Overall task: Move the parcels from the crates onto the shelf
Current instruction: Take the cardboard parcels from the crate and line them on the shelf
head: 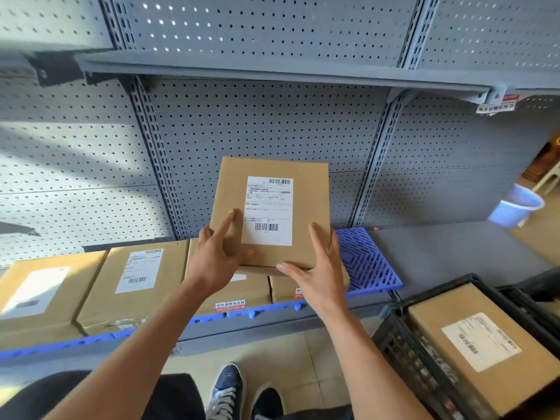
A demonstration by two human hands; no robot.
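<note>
A grey metal shelf (439, 247) fills most of the view, its back a matt pegboard panel pierced with rows of small round holes and split by slotted uprights, a second flat ledge running above; on its lower deck lies a blue plastic grid mat (368, 262) with oblong slots, and along it sits a row of brown cardboard parcels (133, 286) — smooth-sided, square-edged boxes with white printed labels on top, packed just beside one another; at the lower right a black plastic crate (403, 344) with lattice walls holds another cardboard parcel (472, 344), label up, tilted inside it; near the right edge a pale blue plastic bucket (515, 204) stands on the tan floor; in the middle, held above the row and close to the pegboard, is the carried parcel (269, 213), a flat rectangular carton with crisp corners and a white label bearing two barcodes, its lower edge just over the boxes beneath — whether it touches them cannot be told; the left hand (218, 256) is grasping its near left corner, forefinger stretched along the top face and thumb laid across it; the right hand (318, 268) holds the near right corner, fingers lying straight along the side and thumb along the front edge; below, on the pale tiled floor, blue canvas shoes (230, 389) with white laces show between the forearms.
</note>
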